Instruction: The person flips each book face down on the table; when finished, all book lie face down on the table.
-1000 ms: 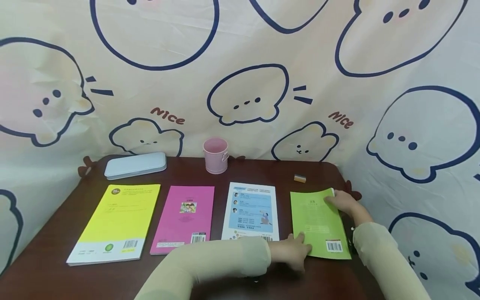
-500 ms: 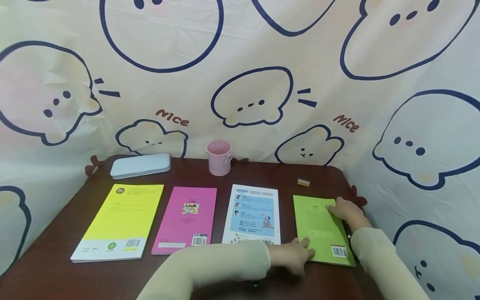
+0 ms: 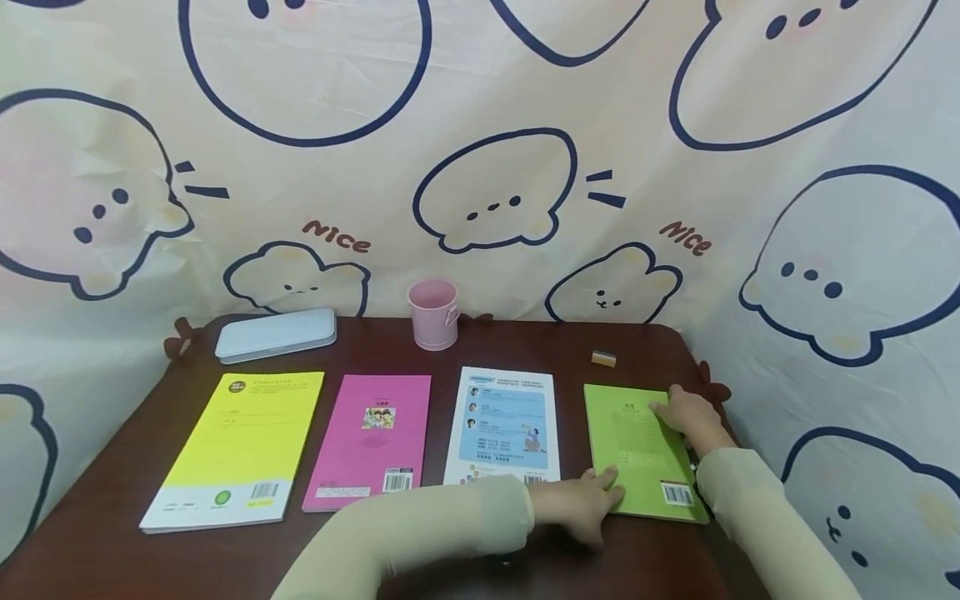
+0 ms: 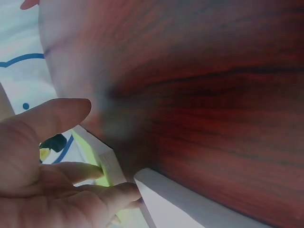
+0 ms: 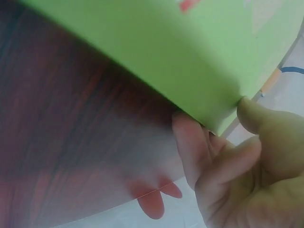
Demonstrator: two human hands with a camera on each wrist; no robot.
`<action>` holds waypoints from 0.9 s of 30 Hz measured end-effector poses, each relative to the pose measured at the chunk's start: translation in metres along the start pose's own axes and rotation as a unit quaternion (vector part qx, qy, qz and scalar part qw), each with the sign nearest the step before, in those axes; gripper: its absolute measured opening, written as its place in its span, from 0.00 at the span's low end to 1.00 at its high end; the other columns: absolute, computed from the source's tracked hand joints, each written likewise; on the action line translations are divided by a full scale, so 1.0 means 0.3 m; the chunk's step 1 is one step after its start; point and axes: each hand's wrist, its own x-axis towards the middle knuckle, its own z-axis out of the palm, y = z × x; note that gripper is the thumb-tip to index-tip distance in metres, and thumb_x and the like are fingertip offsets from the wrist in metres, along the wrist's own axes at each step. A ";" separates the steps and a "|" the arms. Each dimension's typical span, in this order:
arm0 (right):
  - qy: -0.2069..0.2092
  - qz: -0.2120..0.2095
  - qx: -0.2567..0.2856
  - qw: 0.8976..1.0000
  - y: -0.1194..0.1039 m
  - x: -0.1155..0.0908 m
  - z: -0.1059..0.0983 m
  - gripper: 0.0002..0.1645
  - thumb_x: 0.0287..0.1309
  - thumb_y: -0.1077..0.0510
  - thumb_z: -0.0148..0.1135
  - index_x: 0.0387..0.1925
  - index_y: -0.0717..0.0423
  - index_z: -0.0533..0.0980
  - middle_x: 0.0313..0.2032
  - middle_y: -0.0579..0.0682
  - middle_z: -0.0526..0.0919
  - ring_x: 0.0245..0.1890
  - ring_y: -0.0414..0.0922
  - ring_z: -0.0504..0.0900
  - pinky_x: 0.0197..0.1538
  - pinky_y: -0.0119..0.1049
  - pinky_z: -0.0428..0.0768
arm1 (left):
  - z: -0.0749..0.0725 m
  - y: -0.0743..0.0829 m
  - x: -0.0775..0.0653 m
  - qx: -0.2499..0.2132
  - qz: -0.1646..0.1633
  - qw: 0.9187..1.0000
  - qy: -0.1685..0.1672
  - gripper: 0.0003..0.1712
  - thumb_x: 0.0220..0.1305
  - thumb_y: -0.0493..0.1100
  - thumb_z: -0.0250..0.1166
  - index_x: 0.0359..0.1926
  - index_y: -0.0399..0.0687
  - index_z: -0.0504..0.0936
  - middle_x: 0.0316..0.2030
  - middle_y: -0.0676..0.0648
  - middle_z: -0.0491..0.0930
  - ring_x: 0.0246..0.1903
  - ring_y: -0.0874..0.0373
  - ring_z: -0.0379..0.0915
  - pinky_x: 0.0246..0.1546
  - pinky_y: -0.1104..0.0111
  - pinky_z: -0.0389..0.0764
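Observation:
In the head view a green book (image 3: 637, 450) lies at the right end of a row, barcode side up. My right hand (image 3: 690, 417) is at its upper right corner. There the right wrist view shows the thumb on the green cover (image 5: 209, 61) and the fingers at the edge below, pinching it. My left hand (image 3: 581, 504) touches the lower left corner of the green book. In the left wrist view its thumb stands apart from the book, and the fairly straight fingers (image 4: 118, 194) reach to the edge. A white-and-blue book (image 3: 504, 425) lies just left of the green one, partly behind my left forearm.
Farther left lie a pink book (image 3: 371, 442) and a yellow book (image 3: 240, 442). Behind them are a pale blue tin case (image 3: 277, 333), a pink bucket (image 3: 433, 315) and a small eraser (image 3: 603, 358). A patterned cloth hangs behind the dark wooden table (image 3: 517, 350).
The green book's upper right corner, bent up a second ago, has come down, and the right hand with it. The left hand stays near the lower left corner. The head view has shifted slightly.

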 end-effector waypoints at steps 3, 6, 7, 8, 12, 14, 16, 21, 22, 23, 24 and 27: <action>-0.009 0.008 0.005 1.000 -0.009 0.004 -0.003 0.43 0.68 0.46 0.47 0.68 0.72 0.46 0.52 0.75 0.66 0.27 0.53 0.77 0.23 0.39 0.78 | -0.017 -0.004 -0.010 0.004 0.000 1.000 0.001 0.50 0.50 0.52 0.71 0.71 0.59 0.56 0.73 0.50 0.45 0.69 0.51 0.50 0.59 0.68 0.67; -0.013 0.019 0.005 1.000 -0.022 0.010 -0.004 0.43 0.68 0.46 0.48 0.68 0.71 0.45 0.53 0.75 0.66 0.27 0.53 0.77 0.23 0.39 0.78 | -0.026 -0.008 -0.016 0.001 -0.004 1.000 -0.003 0.49 0.50 0.52 0.71 0.71 0.58 0.57 0.73 0.49 0.45 0.68 0.51 0.51 0.61 0.68 0.66; -0.013 0.020 0.002 1.000 -0.028 0.013 -0.003 0.42 0.68 0.47 0.48 0.68 0.71 0.46 0.52 0.75 0.66 0.27 0.53 0.77 0.23 0.39 0.79 | -0.028 -0.010 -0.016 -0.002 -0.004 1.000 -0.003 0.49 0.50 0.52 0.71 0.71 0.58 0.57 0.73 0.49 0.45 0.68 0.51 0.51 0.61 0.68 0.65; -0.011 0.022 0.000 1.000 -0.033 0.016 -0.001 0.42 0.68 0.47 0.48 0.68 0.71 0.46 0.53 0.74 0.67 0.28 0.53 0.77 0.24 0.40 0.79 | -0.029 -0.013 -0.015 -0.005 -0.005 1.000 -0.004 0.48 0.51 0.52 0.71 0.71 0.57 0.57 0.73 0.49 0.45 0.68 0.50 0.51 0.61 0.68 0.65; 0.020 0.005 -0.042 0.999 -0.059 0.026 0.017 0.42 0.68 0.46 0.48 0.68 0.71 0.49 0.52 0.74 0.69 0.32 0.56 0.77 0.30 0.46 0.78 | -0.026 -0.049 -0.017 -0.027 0.003 1.000 -0.002 0.48 0.52 0.54 0.69 0.71 0.55 0.57 0.73 0.47 0.44 0.69 0.53 0.49 0.63 0.69 0.61; 0.061 -0.021 -0.073 0.995 -0.077 0.031 0.034 0.40 0.68 0.43 0.46 0.67 0.69 0.53 0.49 0.72 0.72 0.34 0.57 0.77 0.30 0.49 0.77 | -0.032 -0.086 -0.030 -0.059 0.018 0.998 0.000 0.47 0.54 0.55 0.68 0.71 0.52 0.56 0.73 0.45 0.44 0.70 0.53 0.48 0.64 0.69 0.59; 0.114 -0.063 -0.105 0.986 -0.105 0.030 0.045 0.38 0.68 0.41 0.43 0.65 0.67 0.57 0.49 0.70 0.74 0.36 0.59 0.78 0.32 0.52 0.76 | -0.045 -0.136 -0.048 -0.091 0.042 0.995 0.011 0.46 0.57 0.55 0.65 0.71 0.49 0.56 0.73 0.42 0.43 0.70 0.54 0.45 0.66 0.67 0.58; 0.198 -0.163 -0.127 0.958 -0.187 -0.011 0.021 0.37 0.70 0.36 0.32 0.60 0.62 0.68 0.54 0.65 0.72 0.43 0.60 0.77 0.39 0.56 0.76 | -0.125 -0.259 -0.109 -0.162 0.079 0.982 0.057 0.40 0.63 0.54 0.60 0.71 0.47 0.57 0.73 0.41 0.41 0.71 0.52 0.42 0.67 0.58 0.55; 0.201 -0.176 -0.125 0.956 -0.204 -0.020 0.005 0.39 0.70 0.35 0.30 0.59 0.61 0.69 0.55 0.64 0.72 0.45 0.60 0.77 0.41 0.57 0.76 | -0.148 -0.281 -0.122 -0.172 0.078 0.979 0.070 0.38 0.63 0.54 0.59 0.71 0.48 0.58 0.73 0.42 0.41 0.71 0.51 0.42 0.67 0.57 0.55; 0.205 -0.188 -0.119 0.953 -0.219 -0.030 -0.014 0.39 0.70 0.35 0.29 0.59 0.60 0.69 0.55 0.64 0.72 0.46 0.60 0.76 0.43 0.57 0.75 | -0.171 -0.303 -0.135 -0.182 0.076 0.977 0.082 0.37 0.64 0.54 0.59 0.70 0.49 0.59 0.73 0.43 0.41 0.71 0.51 0.42 0.67 0.57 0.54; 0.206 -0.199 -0.114 0.951 -0.233 -0.038 -0.033 0.40 0.69 0.34 0.27 0.59 0.59 0.69 0.56 0.63 0.72 0.48 0.60 0.76 0.46 0.58 0.74 | -0.195 -0.323 -0.147 -0.189 0.076 0.974 0.095 0.36 0.64 0.53 0.58 0.70 0.50 0.59 0.73 0.43 0.42 0.71 0.51 0.42 0.67 0.56 0.54; 0.200 -0.237 -0.099 0.946 -0.265 -0.058 -0.099 0.41 0.69 0.34 0.25 0.61 0.57 0.68 0.59 0.62 0.69 0.56 0.60 0.71 0.54 0.60 0.70 | -0.264 -0.376 -0.190 -0.180 0.067 0.972 0.136 0.34 0.65 0.52 0.58 0.70 0.52 0.60 0.73 0.45 0.43 0.71 0.50 0.45 0.67 0.56 0.55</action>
